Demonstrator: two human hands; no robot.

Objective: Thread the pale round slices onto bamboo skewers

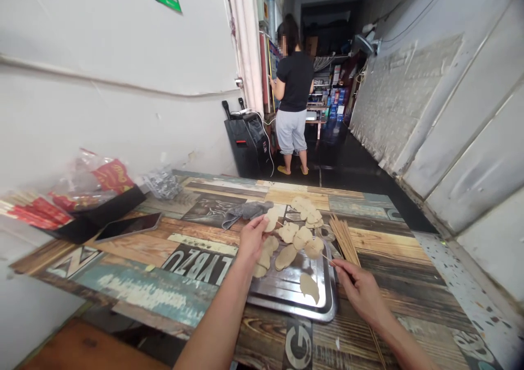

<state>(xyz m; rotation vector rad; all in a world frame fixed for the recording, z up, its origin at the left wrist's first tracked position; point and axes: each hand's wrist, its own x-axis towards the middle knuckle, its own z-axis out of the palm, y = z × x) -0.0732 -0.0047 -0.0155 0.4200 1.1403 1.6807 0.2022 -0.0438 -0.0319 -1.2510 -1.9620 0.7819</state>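
My left hand (251,240) pinched a flat pale food slice (271,221); my right hand (361,292) pinched a thin wooden skewer (329,260) beside the shiny steel tray (282,296).

Small shop back passage: stocked goods shelves (333,94) behind, food-prep table (172,261) with steel tray (286,291), skewers (344,239).

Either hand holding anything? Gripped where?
Left hand pinches a pale slice by its edge; right hand pinches a bamboo skewer near its tip.
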